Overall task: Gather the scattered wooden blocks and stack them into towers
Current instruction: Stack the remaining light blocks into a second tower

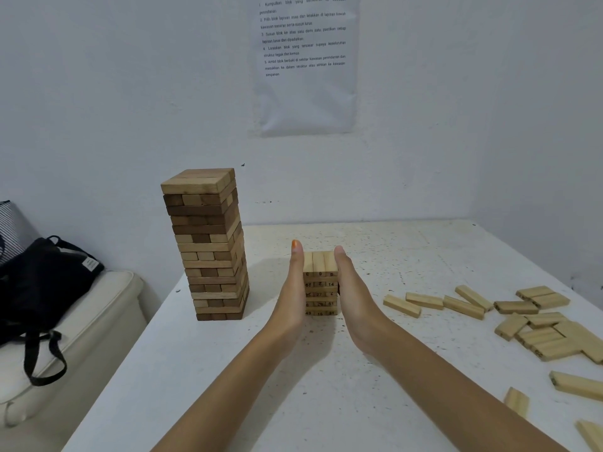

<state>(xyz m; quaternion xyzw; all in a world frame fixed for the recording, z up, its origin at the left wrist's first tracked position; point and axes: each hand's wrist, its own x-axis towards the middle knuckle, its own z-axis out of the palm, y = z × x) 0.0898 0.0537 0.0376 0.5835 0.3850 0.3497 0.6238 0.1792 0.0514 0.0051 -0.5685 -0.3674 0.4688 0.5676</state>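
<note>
A short tower of pale numbered blocks [320, 285] stands in the middle of the white table [228, 370]. My left hand [293, 295] presses flat against its left side with straight fingers. My right hand [354, 298] presses flat against its right side the same way. A tall finished tower of darker brown blocks [210, 246] stands to the left, near the table's left edge. Several loose pale blocks [541, 324] lie scattered on the right part of the table, some in a small heap.
A black bag [42, 288] lies on a cream cushion [81, 337] left of the table. A printed sheet [305, 63] hangs on the white wall behind. More loose blocks [576, 384] lie near the right front edge.
</note>
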